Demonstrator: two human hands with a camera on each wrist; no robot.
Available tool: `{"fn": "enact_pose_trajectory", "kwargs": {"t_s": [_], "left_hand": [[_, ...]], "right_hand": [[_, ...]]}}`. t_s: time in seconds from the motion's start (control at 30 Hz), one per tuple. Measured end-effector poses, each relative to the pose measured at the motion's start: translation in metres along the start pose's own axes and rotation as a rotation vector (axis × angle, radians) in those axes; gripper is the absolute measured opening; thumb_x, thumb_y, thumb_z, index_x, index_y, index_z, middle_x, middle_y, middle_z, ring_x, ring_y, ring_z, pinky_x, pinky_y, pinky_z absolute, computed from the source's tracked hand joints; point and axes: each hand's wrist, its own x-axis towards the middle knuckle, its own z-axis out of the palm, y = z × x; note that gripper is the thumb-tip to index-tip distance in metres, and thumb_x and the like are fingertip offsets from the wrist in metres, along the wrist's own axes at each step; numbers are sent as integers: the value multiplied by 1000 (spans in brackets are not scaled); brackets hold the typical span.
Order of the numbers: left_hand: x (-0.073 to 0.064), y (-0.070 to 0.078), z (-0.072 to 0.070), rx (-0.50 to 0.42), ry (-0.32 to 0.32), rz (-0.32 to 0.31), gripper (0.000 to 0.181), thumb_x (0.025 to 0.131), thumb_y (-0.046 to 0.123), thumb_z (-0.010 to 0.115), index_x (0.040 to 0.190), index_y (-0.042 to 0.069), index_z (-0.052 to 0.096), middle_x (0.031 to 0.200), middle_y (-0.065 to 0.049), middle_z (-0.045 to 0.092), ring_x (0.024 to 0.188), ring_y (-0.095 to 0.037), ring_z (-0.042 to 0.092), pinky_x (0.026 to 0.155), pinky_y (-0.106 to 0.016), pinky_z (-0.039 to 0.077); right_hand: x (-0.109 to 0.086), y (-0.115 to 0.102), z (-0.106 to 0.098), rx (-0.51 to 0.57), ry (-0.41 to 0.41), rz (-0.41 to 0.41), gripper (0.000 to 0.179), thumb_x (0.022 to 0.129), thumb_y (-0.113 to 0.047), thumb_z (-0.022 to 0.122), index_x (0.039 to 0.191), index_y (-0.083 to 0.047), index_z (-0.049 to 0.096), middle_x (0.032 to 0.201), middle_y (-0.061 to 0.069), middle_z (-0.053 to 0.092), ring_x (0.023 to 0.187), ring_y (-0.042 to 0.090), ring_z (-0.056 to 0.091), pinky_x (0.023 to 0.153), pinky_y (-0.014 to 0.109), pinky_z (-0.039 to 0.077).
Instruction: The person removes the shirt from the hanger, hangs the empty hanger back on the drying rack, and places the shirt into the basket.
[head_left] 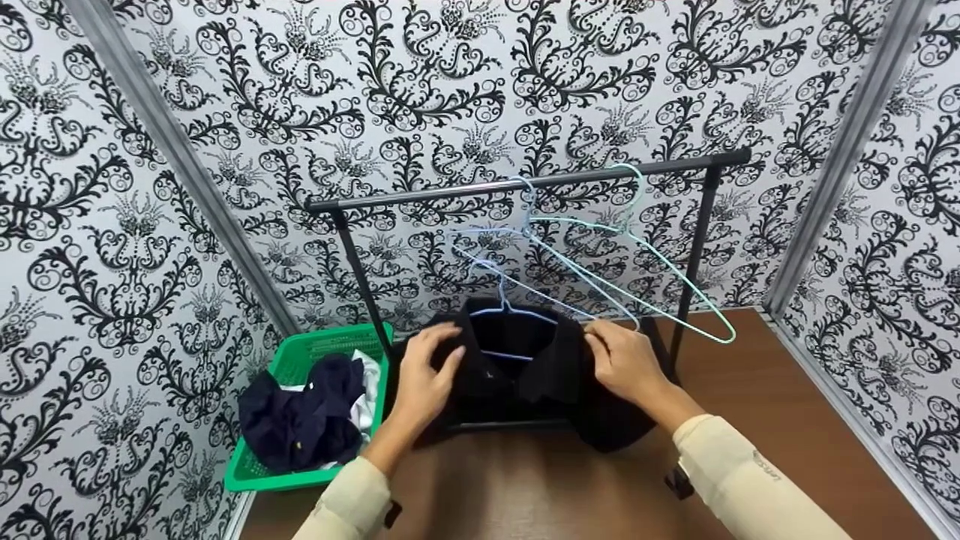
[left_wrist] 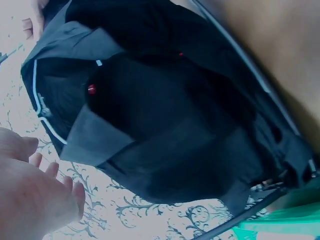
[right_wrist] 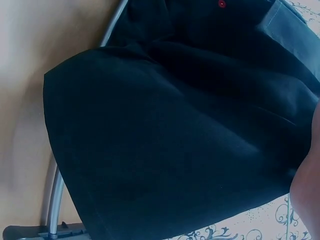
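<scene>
A black collared shirt (head_left: 551,375) with red buttons hangs on a light blue hanger (head_left: 503,304), whose hook stands below the rail and apart from it. At the shirt's right shoulder in the head view, my right hand (head_left: 626,361) pinches the cloth with curled fingers. My left hand (head_left: 426,375) is beside the opposite shoulder, thumb and fingers spread apart. In the left wrist view, that hand (left_wrist: 37,192) has loosely bent fingers and a gap between it and the collar. One sleeve (right_wrist: 150,150) droops across the right wrist view.
Behind the shirt stands a dark garment rack (head_left: 442,193). A second blue hanger (head_left: 527,225) and a mint green hanger (head_left: 628,229) hang from its rail. To the left, a green basket (head_left: 262,480) holds navy clothing (head_left: 304,420) and white cloth (head_left: 367,390) on the brown table (head_left: 525,495).
</scene>
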Motion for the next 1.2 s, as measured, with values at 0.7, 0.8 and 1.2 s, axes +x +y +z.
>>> {"fn": "enact_pose_trajectory", "kwargs": {"t_s": [0.7,0.8,1.2], "left_hand": [[29,3,45,-7,-135,-100,22,93,30,82,110,17,82,127,-7,72,124,-32,59,105,-57,35],[31,0,48,-45,-146,-127,19,91,32,84,102,16,82,118,-4,75,118,-28,62,103,-50,35],[38,9,51,-133,-130,-78,11,92,17,84,85,9,79,92,-5,76,90,-17,71,87,-29,57]], "right_hand": [[-14,-5,-5,-15,7,-130,11,88,-1,76,89,-10,70,78,2,70,64,14,65,60,34,55],[-15,-7,-5,-20,6,-172,10,88,-2,76,90,-10,70,79,1,71,65,15,67,61,34,56],[-13,-8,-3,-89,17,-209,11,88,-3,76,95,-10,72,82,2,74,67,20,71,61,38,57]]}}
